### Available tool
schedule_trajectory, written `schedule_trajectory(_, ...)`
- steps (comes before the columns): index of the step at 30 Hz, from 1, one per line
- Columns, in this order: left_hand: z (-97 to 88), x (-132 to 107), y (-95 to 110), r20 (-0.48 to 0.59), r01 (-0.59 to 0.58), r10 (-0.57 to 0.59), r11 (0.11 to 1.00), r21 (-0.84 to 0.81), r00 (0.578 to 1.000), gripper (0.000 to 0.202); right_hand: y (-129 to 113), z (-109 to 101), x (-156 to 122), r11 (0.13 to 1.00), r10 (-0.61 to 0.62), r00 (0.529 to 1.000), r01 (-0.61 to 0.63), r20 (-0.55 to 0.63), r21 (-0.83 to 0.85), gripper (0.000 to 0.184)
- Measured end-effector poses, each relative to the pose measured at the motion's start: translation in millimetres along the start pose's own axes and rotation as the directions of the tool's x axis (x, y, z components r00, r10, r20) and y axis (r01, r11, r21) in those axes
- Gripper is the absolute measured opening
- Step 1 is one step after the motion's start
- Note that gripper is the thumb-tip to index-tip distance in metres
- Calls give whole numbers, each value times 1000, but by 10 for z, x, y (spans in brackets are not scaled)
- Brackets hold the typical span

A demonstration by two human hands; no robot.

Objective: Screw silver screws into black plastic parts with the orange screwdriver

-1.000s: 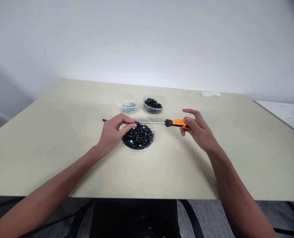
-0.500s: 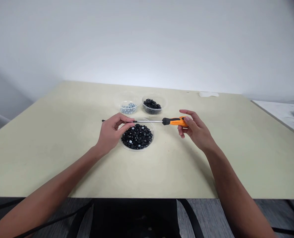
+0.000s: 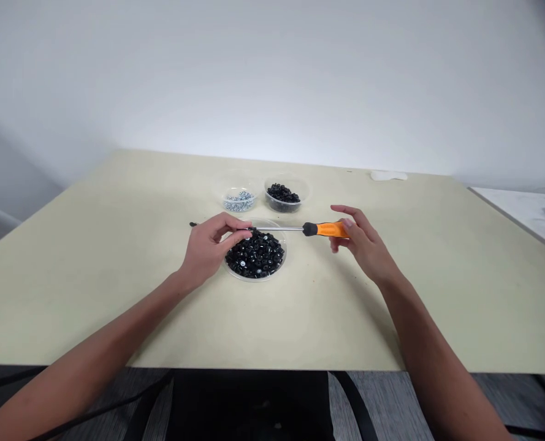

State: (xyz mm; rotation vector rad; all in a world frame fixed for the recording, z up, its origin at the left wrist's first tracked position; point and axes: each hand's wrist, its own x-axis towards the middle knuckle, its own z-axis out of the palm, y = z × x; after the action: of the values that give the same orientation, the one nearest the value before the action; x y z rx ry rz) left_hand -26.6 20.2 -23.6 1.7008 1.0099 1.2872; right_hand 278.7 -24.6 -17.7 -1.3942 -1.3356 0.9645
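A screwdriver with an orange and black handle (image 3: 331, 229) lies level across my view, its metal shaft (image 3: 281, 228) pointing left. My right hand (image 3: 362, 242) pinches the handle's end between thumb and fingers, with the index finger stretched out above it. On the shaft's far part, thumb and fingertips of my left hand (image 3: 214, 242) are closed; a dark bit shows at the fingertips. A small black end (image 3: 193, 225) sticks out past the left knuckles. Below the shaft stands a clear round dish of black knob-like parts (image 3: 256, 254), some with bright metal centres.
Farther back stand two clear tubs, one with small silvery pieces (image 3: 240, 201), likely screws, the other with black parts (image 3: 284, 194). A white item (image 3: 388, 176) lies by the wall. A white surface (image 3: 525, 211) adjoins the table (image 3: 116, 263) at right.
The screwdriver handle has turned about its axis: its black grip strip has given way to a plain orange side with lettering. My right fingers have shifted slightly on it. My left hand barely moved.
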Motion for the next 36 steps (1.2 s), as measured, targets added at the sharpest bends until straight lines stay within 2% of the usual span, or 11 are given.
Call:
schedule_trajectory(3, -1, 3, 3, -20, -6, 6, 1000, 6, 1000, 12, 35, -39, 5, 999, -24, 998, 21, 65, 45, 41)
schedule_trajectory(9, 3, 2, -5, -8, -10, 10, 1000, 2, 1000, 13, 19, 3, -2, 998, -22, 999, 20, -32, -54, 34)
schedule_trajectory(16, 3, 4, -4, -26, -10, 10, 1000, 17, 1000, 13, 36, -9, 12, 995, -88, 996, 89, 18, -55, 36)
schedule_trajectory(22, 6, 1, -8, -8, -2, 2, 1000, 18, 1000, 15, 20, 15, -1, 997, 15, 1000, -17, -20, -72, 32)
schedule_trajectory(26, 5, 3, 0, -32, -2, 3, 1000, 25, 999, 14, 56, -3, 6, 999, -16, 999, 18, 45, -28, 36)
schedule_trajectory(29, 6, 2, 3, -30, 2, -1, 1000, 28, 1000, 12, 70, -16, 16, 999, -42, 998, 42, 37, -12, 37)
schedule_trajectory(33, 9, -1, 2, -22, 5, -5, 1000, 12, 1000, 11, 31, 16, 2, 998, 27, 1000, -27, -6, -53, 33)
schedule_trajectory(36, 6, 1, 4, -31, 12, -12, 1000, -3, 999, 11, 31, 24, -11, 999, 42, 998, -40, 39, -31, 34)
